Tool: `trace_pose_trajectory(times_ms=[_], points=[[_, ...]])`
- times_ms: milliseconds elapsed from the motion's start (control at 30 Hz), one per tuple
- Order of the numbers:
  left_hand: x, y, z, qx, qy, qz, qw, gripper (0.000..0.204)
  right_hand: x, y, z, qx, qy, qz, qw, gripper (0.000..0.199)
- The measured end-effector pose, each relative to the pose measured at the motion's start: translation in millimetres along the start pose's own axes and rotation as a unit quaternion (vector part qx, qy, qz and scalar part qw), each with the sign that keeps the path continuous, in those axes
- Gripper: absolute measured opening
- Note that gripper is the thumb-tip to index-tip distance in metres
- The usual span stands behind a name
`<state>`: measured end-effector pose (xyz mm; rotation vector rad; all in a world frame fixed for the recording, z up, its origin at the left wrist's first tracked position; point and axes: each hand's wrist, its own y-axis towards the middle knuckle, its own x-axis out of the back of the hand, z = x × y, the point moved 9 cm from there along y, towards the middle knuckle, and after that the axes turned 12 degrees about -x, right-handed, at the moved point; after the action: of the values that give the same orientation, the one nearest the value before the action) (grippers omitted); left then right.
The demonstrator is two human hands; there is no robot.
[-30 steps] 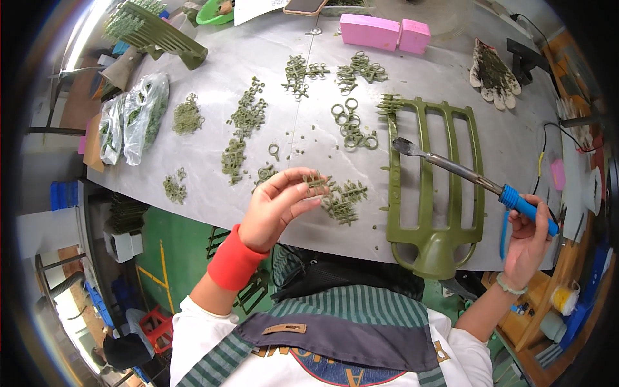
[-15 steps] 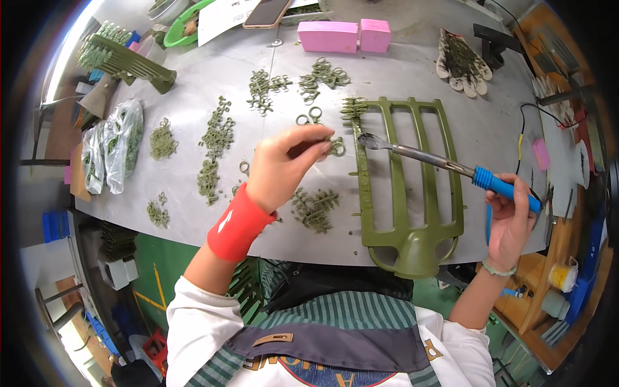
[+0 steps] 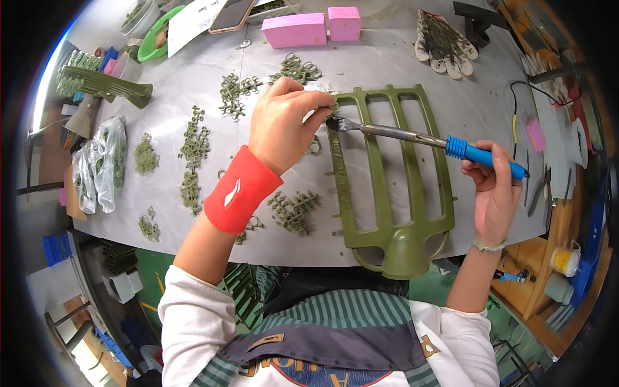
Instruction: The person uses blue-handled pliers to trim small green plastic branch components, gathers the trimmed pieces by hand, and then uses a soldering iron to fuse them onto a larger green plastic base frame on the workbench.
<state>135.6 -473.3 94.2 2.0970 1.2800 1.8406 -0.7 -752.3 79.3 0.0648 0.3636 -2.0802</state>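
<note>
My left hand (image 3: 284, 119), with a red wristband, is closed in a pinch at the far left corner of a green slotted frame (image 3: 387, 240); what lies between its fingertips is hidden. My right hand (image 3: 495, 187) grips the blue handle of a soldering iron (image 3: 412, 136) with a flat, dark spatula tip. That tip touches or hovers at the frame's left bar, just under my left fingertips. Small pegs stick out along this bar. A green ring (image 3: 314, 146) lies partly behind my left hand. A pile of green branched pieces (image 3: 293, 211) is nearer me.
More clusters of small green pieces (image 3: 193, 155) lie to the left, beside plastic bags (image 3: 106, 164) and a second green frame (image 3: 113, 84). Pink blocks (image 3: 294, 30), a phone (image 3: 227, 15) and a stained glove (image 3: 445, 45) are at the back. A cable (image 3: 514, 119) runs at the right.
My left hand has moved forward to the frame's far left corner. The iron's tip has followed along the left bar to just beneath those fingertips. The whole view has shifted slightly.
</note>
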Motion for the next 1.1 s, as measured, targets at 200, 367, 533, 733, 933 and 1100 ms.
trace_pose_trajectory(times_ms=[200,367,533,733,933,1100], points=[[-5,1,2,0.006,0.009,0.027,1.000,0.013,-2,5,-4,0.000,0.005,0.001,1.000,0.027],[-6,4,0,0.000,0.008,0.032,0.999,0.013,0,6,1,0.008,-0.009,-0.015,1.000,0.026],[-2,-2,3,0.008,0.031,0.057,0.998,0.016,7,-5,12,-0.001,-0.017,-0.018,1.000,0.026],[36,-25,5,0.098,-0.117,0.001,0.988,0.013,30,-15,12,-0.009,-0.014,-0.046,0.999,0.028],[44,-111,-40,0.167,-0.127,0.129,0.969,0.014,29,-22,10,-0.002,-0.022,-0.033,0.999,0.030],[34,-133,-71,0.160,-0.050,0.129,0.977,0.031,30,-25,11,0.000,-0.020,-0.039,0.999,0.029]])
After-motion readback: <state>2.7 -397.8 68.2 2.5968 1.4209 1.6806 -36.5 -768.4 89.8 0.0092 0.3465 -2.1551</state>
